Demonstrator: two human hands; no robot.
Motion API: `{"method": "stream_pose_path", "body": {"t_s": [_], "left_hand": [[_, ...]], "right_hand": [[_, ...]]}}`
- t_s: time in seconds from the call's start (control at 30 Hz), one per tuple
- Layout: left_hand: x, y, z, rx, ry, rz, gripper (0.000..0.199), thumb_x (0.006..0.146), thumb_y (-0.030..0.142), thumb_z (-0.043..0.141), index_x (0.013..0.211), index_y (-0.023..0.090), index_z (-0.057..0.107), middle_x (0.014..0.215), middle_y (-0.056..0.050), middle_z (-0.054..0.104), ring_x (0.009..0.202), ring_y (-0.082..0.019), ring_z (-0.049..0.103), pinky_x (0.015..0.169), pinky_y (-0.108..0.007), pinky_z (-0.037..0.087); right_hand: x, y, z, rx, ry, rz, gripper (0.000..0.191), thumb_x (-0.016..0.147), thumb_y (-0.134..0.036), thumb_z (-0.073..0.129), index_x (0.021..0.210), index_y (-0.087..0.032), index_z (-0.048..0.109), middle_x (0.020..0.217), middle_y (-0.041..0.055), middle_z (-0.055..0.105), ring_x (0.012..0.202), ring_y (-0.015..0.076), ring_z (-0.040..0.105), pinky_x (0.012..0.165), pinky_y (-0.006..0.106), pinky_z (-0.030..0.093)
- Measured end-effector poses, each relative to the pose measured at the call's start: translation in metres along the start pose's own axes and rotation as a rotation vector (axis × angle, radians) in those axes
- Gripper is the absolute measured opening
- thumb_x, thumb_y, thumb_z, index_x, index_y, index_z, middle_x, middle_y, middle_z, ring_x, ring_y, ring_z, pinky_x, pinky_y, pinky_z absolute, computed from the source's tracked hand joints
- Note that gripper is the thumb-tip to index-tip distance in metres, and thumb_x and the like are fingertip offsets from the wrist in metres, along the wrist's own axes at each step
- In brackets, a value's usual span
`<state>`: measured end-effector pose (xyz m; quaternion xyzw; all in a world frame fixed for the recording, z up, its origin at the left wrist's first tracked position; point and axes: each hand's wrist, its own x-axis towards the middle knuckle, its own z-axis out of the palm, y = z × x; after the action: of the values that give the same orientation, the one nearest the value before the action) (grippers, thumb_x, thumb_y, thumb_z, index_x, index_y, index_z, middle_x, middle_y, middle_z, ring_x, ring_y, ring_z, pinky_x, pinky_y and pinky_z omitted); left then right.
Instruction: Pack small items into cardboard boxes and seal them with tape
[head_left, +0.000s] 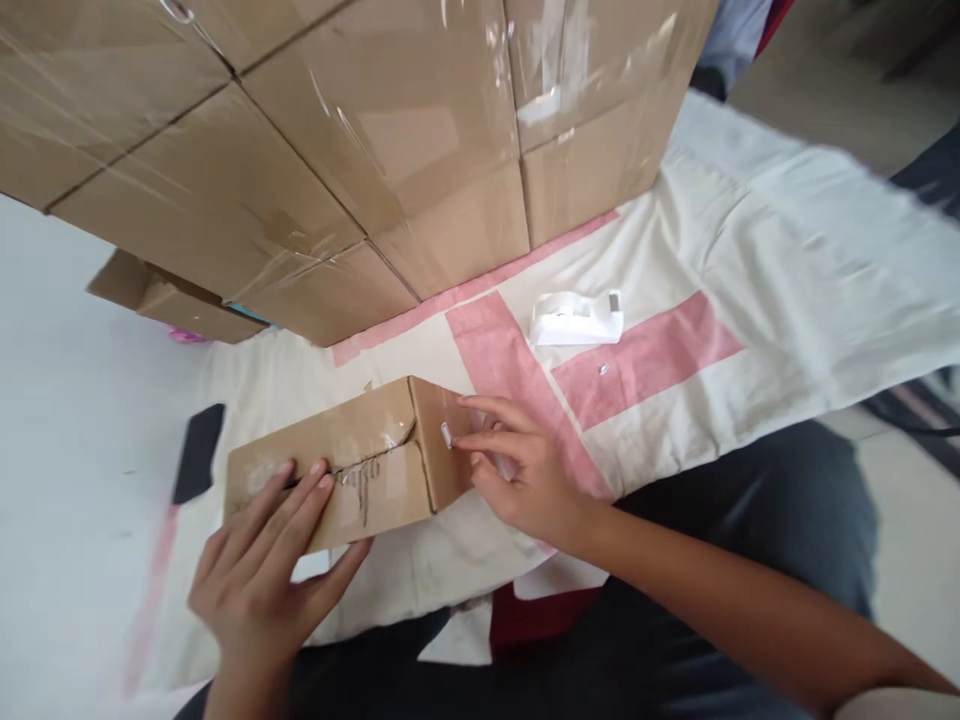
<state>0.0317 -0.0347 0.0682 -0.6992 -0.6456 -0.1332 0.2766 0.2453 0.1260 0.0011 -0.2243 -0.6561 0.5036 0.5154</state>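
A small brown cardboard box (pixel 390 500) rests on the cloth in front of me, with clear tape and dark markings along its top seam. My left hand (pixel 262 570) holds its left part, fingers across the top and thumb against the near side. At the box's right end, my right hand (pixel 517 465) has its fingers apart, and a fingertip touches the end face beside a small whitish strip (pixel 446 435). What that strip is made of, I cannot tell. Beyond my right hand stands a white tape dispenser (pixel 576 322).
Large cardboard boxes (pixel 450 130), wrapped in clear film, are stacked along the back. An open carton (pixel 187 305) sits at their left. A black flat object (pixel 199 453) lies left of the small box. A tiny shiny scrap (pixel 604 369) is on the pink-and-white cloth (pixel 675 400).
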Motion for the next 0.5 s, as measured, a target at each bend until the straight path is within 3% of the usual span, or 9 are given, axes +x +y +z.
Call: {"method": "stream_pose_path", "body": {"t_s": [0.17, 0.37, 0.5], "left_hand": [[0.0, -0.002, 0.002, -0.037, 0.033, 0.006, 0.073, 0.081, 0.03, 0.083, 0.148, 0.022, 0.055, 0.127, -0.008, 0.073, 0.12, -0.037, 0.068, 0.087, -0.046, 0.053], [-0.007, 0.002, 0.002, -0.017, 0.109, 0.013, 0.07, 0.086, 0.033, 0.078, 0.15, 0.024, 0.051, 0.13, -0.005, 0.072, 0.12, -0.033, 0.068, 0.093, -0.044, 0.052], [-0.009, 0.0, 0.003, -0.011, 0.155, 0.057, 0.07, 0.082, 0.031, 0.082, 0.146, 0.022, 0.055, 0.127, -0.007, 0.074, 0.121, -0.033, 0.068, 0.091, -0.043, 0.052]], "right_hand": [[0.005, -0.005, 0.001, -0.128, -0.031, -0.098, 0.014, 0.08, -0.012, 0.061, 0.082, -0.022, 0.071, 0.128, 0.0104, 0.069, 0.097, 0.0219, 0.068, 0.084, 0.041, 0.059], [-0.003, -0.002, -0.007, -0.196, -0.123, -0.139, 0.013, 0.082, -0.013, 0.06, 0.075, -0.022, 0.066, 0.116, 0.011, 0.073, 0.104, 0.0232, 0.07, 0.086, 0.04, 0.059], [0.006, 0.001, -0.019, -0.287, -0.212, -0.116, 0.017, 0.085, -0.015, 0.059, 0.071, -0.022, 0.065, 0.102, 0.0085, 0.075, 0.097, 0.0213, 0.072, 0.085, 0.037, 0.058]]}}
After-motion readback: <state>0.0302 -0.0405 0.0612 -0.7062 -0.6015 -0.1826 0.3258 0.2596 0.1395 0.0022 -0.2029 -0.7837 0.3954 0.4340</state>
